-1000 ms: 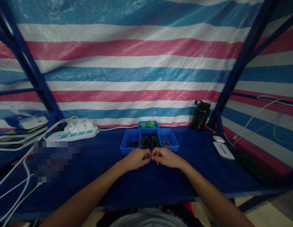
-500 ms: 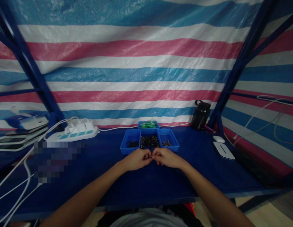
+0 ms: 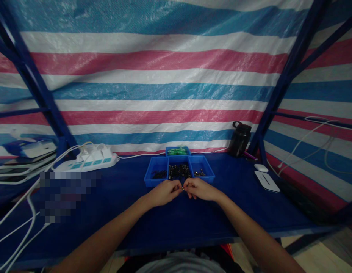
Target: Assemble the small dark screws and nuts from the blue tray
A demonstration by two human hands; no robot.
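My left hand (image 3: 166, 192) and my right hand (image 3: 201, 189) meet just in front of the blue bins, fingertips almost touching. Both are closed in a pinch around a tiny shiny metal piece (image 3: 183, 188), too small to name and mostly covered by fingers. Behind my hands, the left blue bin (image 3: 149, 175) holds small dark pieces (image 3: 159, 174). Many black and metallic parts (image 3: 179, 171) fill the middle bin. A few shiny metal pieces (image 3: 200, 173) lie in the right bin (image 3: 210, 174). Green items (image 3: 177, 151) sit in a further bin behind.
A white power strip (image 3: 90, 163) with plugs and cables stands at the left, near stacked devices (image 3: 16, 172). At the back right is a dark bottle (image 3: 240, 140). A white flat box (image 3: 267, 181) and a small white case (image 3: 261, 168) lie on the blue table (image 3: 176, 227).
The view has shifted slightly. My hands keep nearly the same place and pinch, and the small metal piece between the fingertips shows a little more.
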